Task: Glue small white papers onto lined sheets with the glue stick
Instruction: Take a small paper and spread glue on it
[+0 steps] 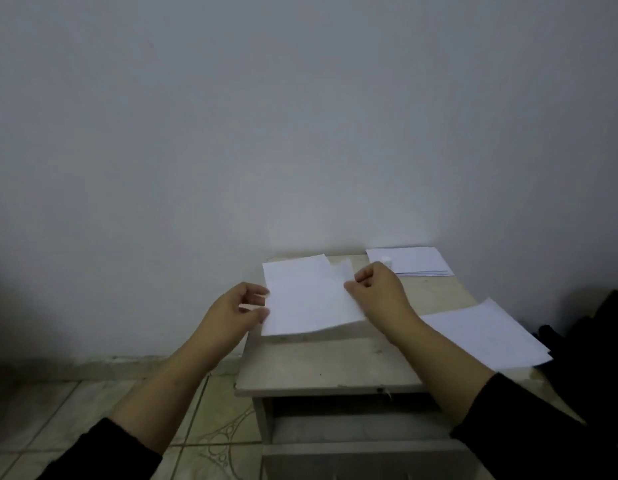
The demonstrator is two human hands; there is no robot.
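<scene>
Head view: two hands [302, 299] (both pinching), one sheet [309, 299]

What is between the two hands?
In the head view, a white sheet spans from left hand to right hand; both pinch its edges.

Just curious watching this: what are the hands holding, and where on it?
Both hold one white sheet: left hand pinches its left edge, right hand its right edge.
</scene>
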